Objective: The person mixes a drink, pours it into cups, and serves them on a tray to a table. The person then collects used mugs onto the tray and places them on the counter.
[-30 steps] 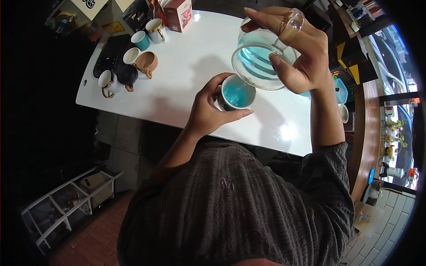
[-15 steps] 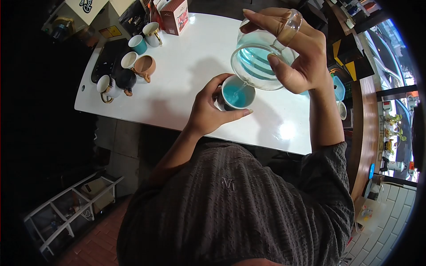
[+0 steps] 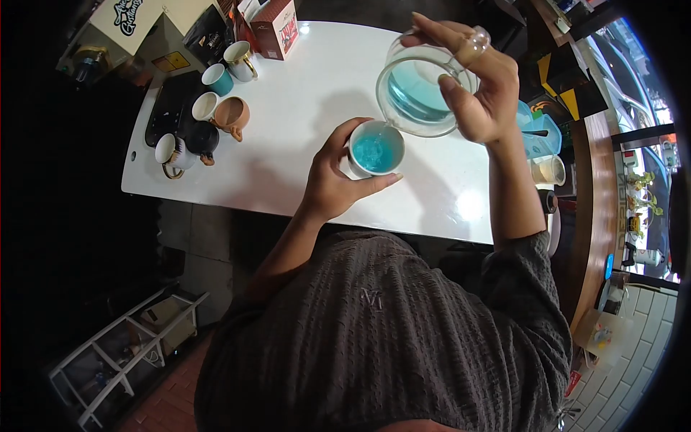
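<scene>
My left hand (image 3: 332, 180) is wrapped around a white-rimmed cup (image 3: 397, 147) with rippling, bubbly blue liquid (image 3: 371, 151) inside. Above and to its right, my right hand (image 3: 484, 93) grips a clear glass jug (image 3: 416, 90) by its handle. The jug holds more of the blue liquid, and its spout hangs just over the cup's far rim. Whether a thin stream still falls from the spout is hard to make out.
At the white table's (image 3: 302, 86) left stand several mugs, among them a brown mug (image 3: 232, 115), a black mug (image 3: 204, 140) and a teal cup (image 3: 217, 79). A red box (image 3: 277, 32) sits behind them. Blue containers (image 3: 541, 137) lie beyond my right forearm.
The jug has tipped back towards upright, and the clear pouring stream seen before has faded. Blue liquid in the cup looks higher and more bubbly. My right hand has shifted slightly left.
</scene>
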### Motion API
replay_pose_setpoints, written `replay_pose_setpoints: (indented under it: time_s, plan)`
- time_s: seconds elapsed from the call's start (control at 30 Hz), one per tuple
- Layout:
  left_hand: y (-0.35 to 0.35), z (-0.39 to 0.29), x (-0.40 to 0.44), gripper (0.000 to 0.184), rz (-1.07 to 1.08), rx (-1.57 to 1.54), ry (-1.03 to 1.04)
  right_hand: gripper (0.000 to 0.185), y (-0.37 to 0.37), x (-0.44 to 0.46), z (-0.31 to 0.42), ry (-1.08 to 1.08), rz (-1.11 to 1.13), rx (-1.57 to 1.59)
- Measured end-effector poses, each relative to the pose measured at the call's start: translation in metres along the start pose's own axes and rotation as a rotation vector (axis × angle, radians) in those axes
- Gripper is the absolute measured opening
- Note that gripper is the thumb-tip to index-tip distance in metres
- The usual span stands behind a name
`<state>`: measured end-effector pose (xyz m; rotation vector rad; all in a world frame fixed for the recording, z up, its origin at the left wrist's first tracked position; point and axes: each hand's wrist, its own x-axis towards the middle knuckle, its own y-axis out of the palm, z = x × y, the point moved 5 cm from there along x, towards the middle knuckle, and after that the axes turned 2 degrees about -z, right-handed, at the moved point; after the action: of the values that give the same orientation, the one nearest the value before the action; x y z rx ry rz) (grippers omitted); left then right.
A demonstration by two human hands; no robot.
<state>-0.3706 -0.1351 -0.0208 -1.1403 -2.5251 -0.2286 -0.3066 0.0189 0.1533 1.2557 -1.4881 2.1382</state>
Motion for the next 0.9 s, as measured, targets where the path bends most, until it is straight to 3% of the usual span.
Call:
replay_pose_setpoints:
  time_s: [0.07,0.17,0.27,0.5,0.73,0.9]
  plan:
    - [-0.007,0.001,0.001,0.077,-0.017,0.131,0.089,0.052,0.011,-0.026,-0.007,0.116,-0.066,0.075]
    - [-0.015,0.009,0.003,0.075,0.036,0.220,0.024,0.046,0.018,-0.064,-0.018,0.597,-0.472,0.307]
    - [-0.027,0.027,0.010,0.073,-0.025,0.291,0.045,0.050,0.019,-0.097,-0.024,0.793,-0.578,0.229]
    - [-0.071,0.101,0.030,0.065,-0.182,0.135,-0.210,0.049,0.019,-0.157,-0.023,0.942,-0.671,0.191]
    - [-0.094,0.137,0.059,0.055,-0.269,0.121,-0.258,0.049,0.013,-0.183,-0.016,0.948,-0.738,0.161]
    - [-0.097,0.156,0.075,0.057,-0.269,0.143,-0.235,0.046,0.012,-0.187,-0.012,0.925,-0.789,0.246]
